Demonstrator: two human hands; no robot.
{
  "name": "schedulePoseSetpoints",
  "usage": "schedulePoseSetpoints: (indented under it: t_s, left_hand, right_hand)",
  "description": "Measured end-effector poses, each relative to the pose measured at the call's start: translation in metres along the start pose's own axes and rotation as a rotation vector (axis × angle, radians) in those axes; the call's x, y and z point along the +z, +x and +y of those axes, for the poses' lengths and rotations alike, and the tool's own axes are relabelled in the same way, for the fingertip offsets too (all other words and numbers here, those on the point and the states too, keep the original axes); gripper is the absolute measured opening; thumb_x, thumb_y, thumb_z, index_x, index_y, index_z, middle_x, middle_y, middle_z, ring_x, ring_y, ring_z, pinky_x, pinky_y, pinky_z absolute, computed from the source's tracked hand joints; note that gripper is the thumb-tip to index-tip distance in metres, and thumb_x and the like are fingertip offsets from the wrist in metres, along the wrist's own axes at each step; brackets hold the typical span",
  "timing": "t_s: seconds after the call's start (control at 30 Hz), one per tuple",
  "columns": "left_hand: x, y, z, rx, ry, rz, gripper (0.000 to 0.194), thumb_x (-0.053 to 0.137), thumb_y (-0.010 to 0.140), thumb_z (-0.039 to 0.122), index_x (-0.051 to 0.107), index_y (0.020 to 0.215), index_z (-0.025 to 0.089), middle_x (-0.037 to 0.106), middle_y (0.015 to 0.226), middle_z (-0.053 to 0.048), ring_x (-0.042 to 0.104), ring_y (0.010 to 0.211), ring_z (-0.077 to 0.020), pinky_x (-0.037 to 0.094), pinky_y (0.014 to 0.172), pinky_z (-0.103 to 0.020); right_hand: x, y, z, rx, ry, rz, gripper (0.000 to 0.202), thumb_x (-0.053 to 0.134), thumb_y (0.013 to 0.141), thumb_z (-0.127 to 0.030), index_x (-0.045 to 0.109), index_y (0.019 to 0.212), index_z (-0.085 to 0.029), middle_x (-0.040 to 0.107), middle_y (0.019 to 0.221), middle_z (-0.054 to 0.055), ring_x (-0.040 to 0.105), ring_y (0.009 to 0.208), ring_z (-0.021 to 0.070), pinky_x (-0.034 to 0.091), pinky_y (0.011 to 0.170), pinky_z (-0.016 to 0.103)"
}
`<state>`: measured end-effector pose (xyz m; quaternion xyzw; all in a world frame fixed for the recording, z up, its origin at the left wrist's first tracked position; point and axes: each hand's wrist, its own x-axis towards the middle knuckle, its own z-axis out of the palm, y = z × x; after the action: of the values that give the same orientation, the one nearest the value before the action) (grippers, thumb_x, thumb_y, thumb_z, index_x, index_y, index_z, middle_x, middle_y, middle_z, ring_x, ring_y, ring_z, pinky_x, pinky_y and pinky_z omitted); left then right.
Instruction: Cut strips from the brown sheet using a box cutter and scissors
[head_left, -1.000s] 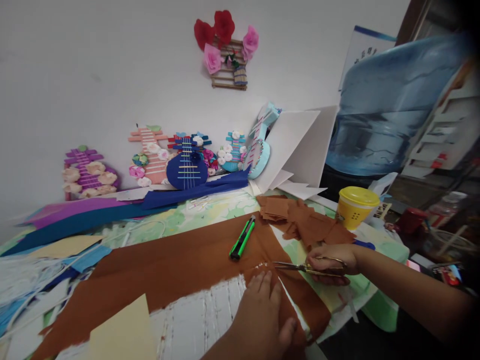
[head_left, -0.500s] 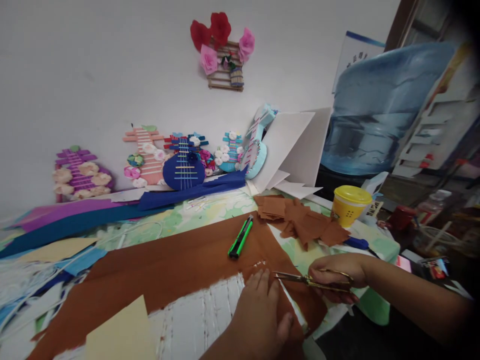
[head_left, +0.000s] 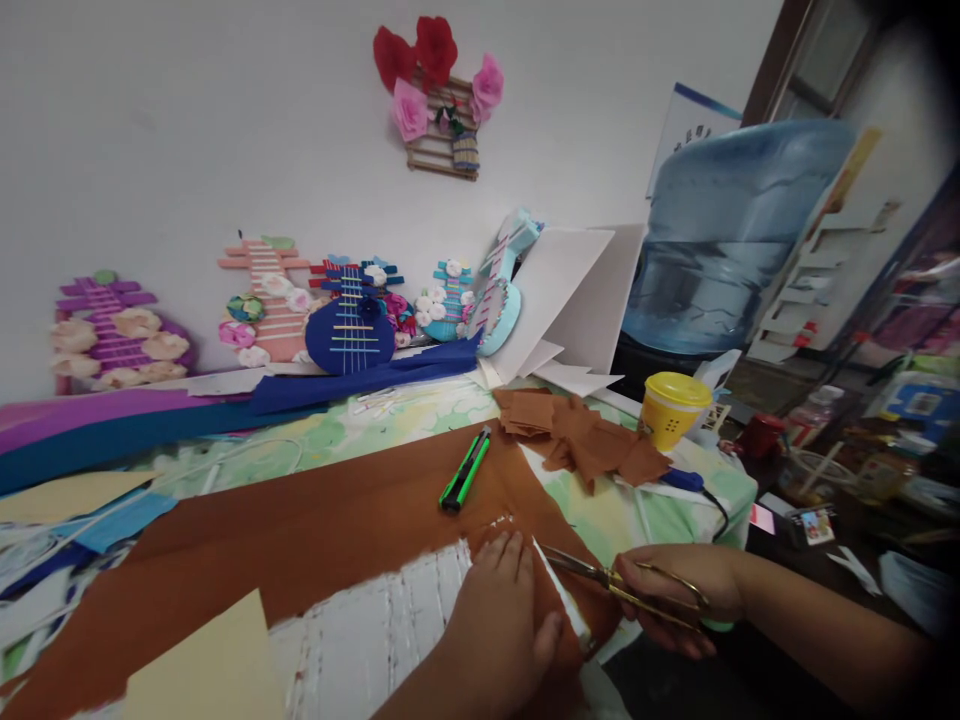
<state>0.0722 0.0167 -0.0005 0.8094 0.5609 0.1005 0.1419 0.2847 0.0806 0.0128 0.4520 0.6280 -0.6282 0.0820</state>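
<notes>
A large sheet of brown paper or cloth (head_left: 300,500) is spread over the table, with a white board (head_left: 375,635) streaked with glue lying on it. My left hand (head_left: 499,610) rests flat on the board's right end, fingers stretched forward. Gold-handled scissors (head_left: 660,595) are in my right hand (head_left: 675,590), fingers through the loops. Their blades point left at the brown sheet beside the board's white edge (head_left: 559,590). A green utility knife (head_left: 465,470) lies on the sheet beyond my left hand. A cream card (head_left: 206,665) sits at the lower left.
Cut brown scraps (head_left: 577,430), a yellow lidded cup (head_left: 673,410) and a blue-handled tool (head_left: 682,480) with a cord are at the table's right. Decorated lute-shaped crafts (head_left: 350,335) lean along the wall. A big water bottle (head_left: 720,240) stands at the back right.
The view has shifted slightly to the right. The scissors' blades have moved from above the board's edge to its right side, tilting down more. My left hand stays pressed on the board.
</notes>
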Motion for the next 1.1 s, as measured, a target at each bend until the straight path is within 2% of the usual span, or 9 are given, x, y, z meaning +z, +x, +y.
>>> schedulePoseSetpoints:
  t_s: [0.27,0.47,0.8,0.93,1.1]
  left_hand:
    - [0.0,0.0,-0.001,0.005,-0.01,0.004,0.063,0.038,0.079,0.042,0.034,0.127,0.002,0.027,0.133,-0.015,0.021,0.123,-0.0271,0.017,0.102,-0.039]
    - [-0.004,0.0,0.001,-0.006,-0.006,-0.037,0.063,0.039,0.08,0.041,0.032,0.127,0.0,0.026,0.133,-0.016,0.022,0.123,-0.0278,0.016,0.102,-0.039]
    - [-0.003,0.001,0.0,-0.017,-0.004,-0.047,0.064,0.038,0.079,0.043,0.033,0.127,0.002,0.027,0.133,-0.015,0.022,0.123,-0.0286,0.017,0.102,-0.04]
    - [-0.002,0.001,0.0,-0.029,-0.03,-0.028,0.064,0.04,0.078,0.043,0.033,0.127,0.003,0.025,0.134,-0.014,0.022,0.123,-0.0293,0.017,0.102,-0.041]
    - [-0.005,0.0,0.002,-0.034,-0.013,-0.087,0.065,0.038,0.079,0.043,0.03,0.128,0.003,0.024,0.134,-0.014,0.019,0.124,-0.0284,0.015,0.102,-0.04]
  right_hand:
    - [-0.002,0.001,-0.003,-0.077,0.051,0.073,0.071,0.021,0.064,-0.078,0.046,0.074,-0.013,0.048,0.045,-0.002,0.043,0.03,0.0065,0.032,0.025,0.014]
    - [-0.002,0.009,-0.009,-0.039,0.111,0.055,0.069,0.026,0.064,-0.078,0.047,0.07,-0.012,0.047,0.042,-0.002,0.042,0.029,0.0064,0.032,0.024,0.014]
    - [-0.001,0.01,-0.02,0.063,0.15,0.058,0.058,0.031,0.076,-0.066,0.049,0.067,-0.012,0.049,0.042,0.0,0.045,0.029,0.0079,0.034,0.024,0.015]
    - [0.004,0.01,-0.023,0.106,0.154,0.108,0.055,0.035,0.076,-0.063,0.05,0.064,-0.011,0.049,0.043,0.0,0.044,0.029,0.0071,0.034,0.024,0.015]
    - [0.014,0.005,-0.023,0.073,0.191,0.186,0.048,0.042,0.074,-0.059,0.051,0.066,-0.012,0.045,0.041,-0.003,0.04,0.028,0.0053,0.03,0.023,0.013]
